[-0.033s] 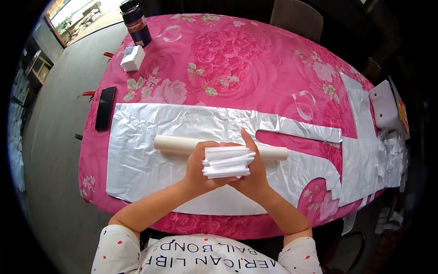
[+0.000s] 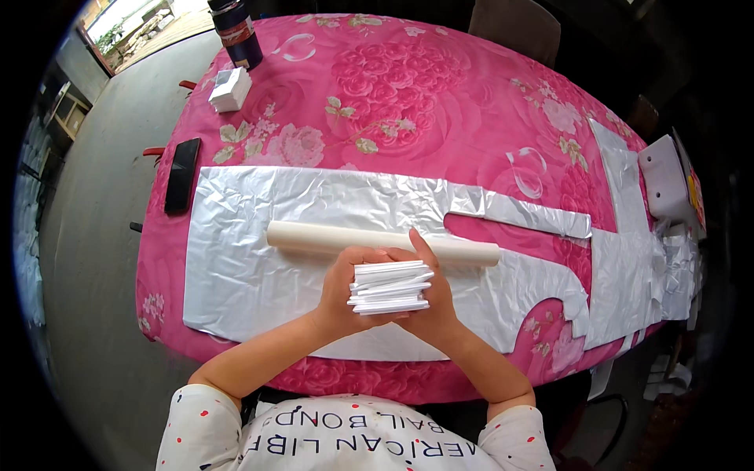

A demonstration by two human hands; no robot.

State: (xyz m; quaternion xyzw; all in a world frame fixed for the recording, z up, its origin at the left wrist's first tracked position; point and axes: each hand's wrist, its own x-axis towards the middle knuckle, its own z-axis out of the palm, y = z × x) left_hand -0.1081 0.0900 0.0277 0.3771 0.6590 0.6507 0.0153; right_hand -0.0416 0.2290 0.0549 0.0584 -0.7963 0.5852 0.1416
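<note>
Between my two hands is a stack of thin white folded pieces (image 2: pixel 390 287), their edges facing me and slightly uneven. My left hand (image 2: pixel 335 292) wraps its left side, and my right hand (image 2: pixel 438 300) closes round the right side with the thumb raised. Some fingers are hidden behind the stack. Just beyond my hands a cream-coloured tube (image 2: pixel 310 237) lies crosswise. It rests on silvery-white plastic bags (image 2: pixel 232 275), spread flat with their handle cut-outs toward the right.
A pink floral cloth (image 2: pixel 463 86) covers the table. At the far left stand a dark jar (image 2: pixel 237 38) and another small white stack (image 2: pixel 230 89). A black phone (image 2: pixel 182 176) lies by the left edge. On the right are more silvery bags (image 2: pixel 620 290) and a white holder (image 2: pixel 666 179).
The stack's edges look a little more even, and it sits slightly lower relative to the tube. Both hands keep their hold. The whole view has shifted slightly.
</note>
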